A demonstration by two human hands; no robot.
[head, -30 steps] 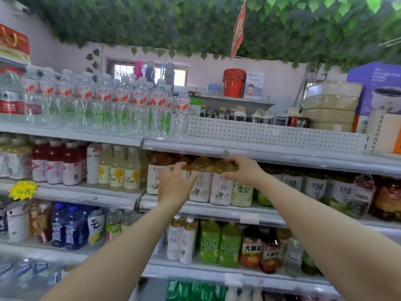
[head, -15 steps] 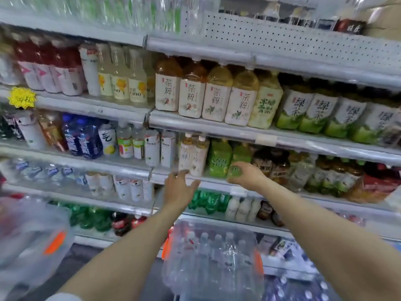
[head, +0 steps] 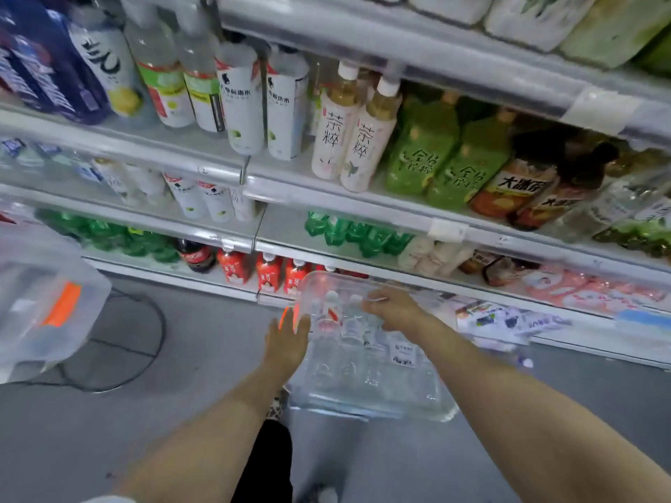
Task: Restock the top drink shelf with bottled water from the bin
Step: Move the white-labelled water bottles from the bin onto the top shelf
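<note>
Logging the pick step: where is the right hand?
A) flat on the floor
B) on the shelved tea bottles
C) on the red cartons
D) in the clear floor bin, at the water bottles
D: the right hand reaches into the clear bin on the floor, fingers at the caps of the water bottles; whether it grips one is unclear.
</note>
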